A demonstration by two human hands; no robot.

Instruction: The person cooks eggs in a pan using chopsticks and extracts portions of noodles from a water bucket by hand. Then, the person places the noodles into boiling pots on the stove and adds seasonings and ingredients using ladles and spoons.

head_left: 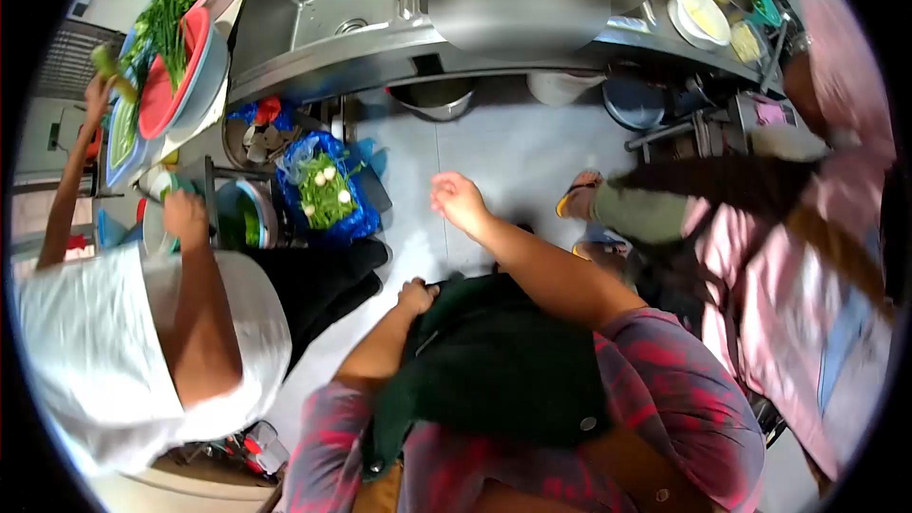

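Note:
My right hand (458, 201) is held out over the grey floor in front of me. Its fingers are loosely curled and slightly apart, and no object shows in them. Lower and to the left, my left hand (418, 297) is closed at the edge of the dark green apron (503, 361) on my front. Nearest to my hands is a blue plastic bag (361, 223) on the floor, with leafy greens (321, 192) and several small white pieces lying on top.
A metal sink (332, 0) runs along the counter ahead. At left a person in a white shirt (85, 342) handles vegetables beside a red basin (176, 85). At right stands a person in pink clothing (760, 275). A white bowl (698, 17) sits on the counter; a bucket (634, 103) stands below.

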